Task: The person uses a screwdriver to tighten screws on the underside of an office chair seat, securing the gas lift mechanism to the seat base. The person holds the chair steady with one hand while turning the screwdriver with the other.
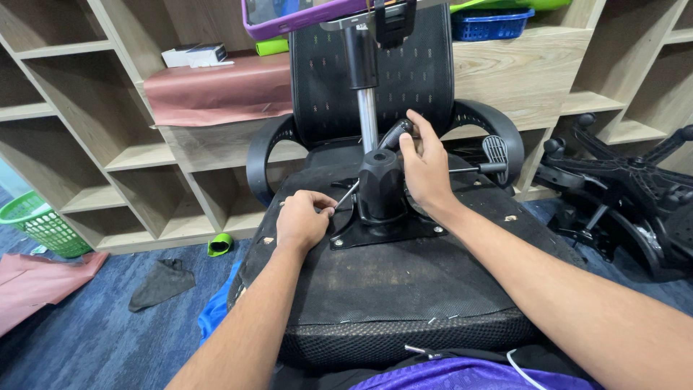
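black metal tilt mechanism [381,189] with its flat mounting plate sits bolted on the underside of the overturned black office chair seat [382,282], a chrome gas cylinder [368,119] rising from it. the left hand [302,220], just left of the plate, pinches a thin silver metal rod [346,196] between thumb and fingertips. the right hand [426,170] rests against the mechanism's right side, its fingers closed around a short black lever handle [395,134] above the housing. behind, on the wooden shelf unit [137,155], lies a small white rectangular box [193,55] on a brown paper sheet [216,90]; a blue plastic basket [491,23] stands to the right. a green mesh basket [40,224] sits on the floor at far left.
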